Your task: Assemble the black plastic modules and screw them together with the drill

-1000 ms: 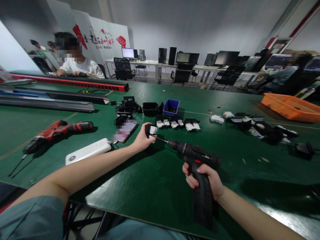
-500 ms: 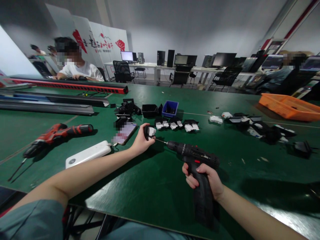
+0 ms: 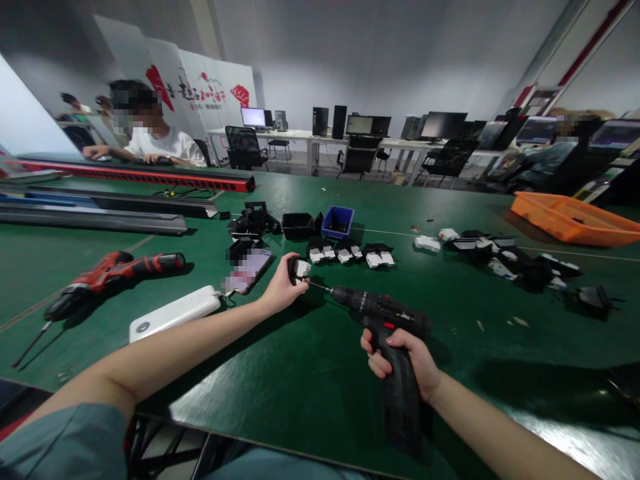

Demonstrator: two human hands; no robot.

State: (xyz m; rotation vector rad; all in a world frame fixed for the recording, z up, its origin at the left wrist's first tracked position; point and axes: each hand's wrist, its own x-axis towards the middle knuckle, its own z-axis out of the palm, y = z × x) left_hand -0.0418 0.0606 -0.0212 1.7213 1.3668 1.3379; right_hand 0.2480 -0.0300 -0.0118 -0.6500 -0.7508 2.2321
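Note:
My left hand (image 3: 283,287) is closed around a small black-and-white plastic part (image 3: 301,269), held just above the green table (image 3: 280,373). My right hand (image 3: 407,357) grips the handle of a black cordless drill (image 3: 383,310). The drill lies level, and its long thin bit points left at the part. The bit's tip reaches the part near my left thumb; whether it sits in a screw is too small to tell. Beyond my left hand, several similar black-and-white parts (image 3: 350,253) stand in a row.
A red-and-black drill (image 3: 110,277), a white power bank (image 3: 175,312) and a phone (image 3: 250,269) lie at left. Behind are a black bin (image 3: 298,227) and a blue bin (image 3: 338,221). Loose parts (image 3: 510,257) and an orange basket (image 3: 575,217) are at right. A person (image 3: 160,137) sits opposite.
The view has shifted slightly, and the drill appears a little further left. Both hands keep their hold. The person opposite has moved one hand outward to the left.

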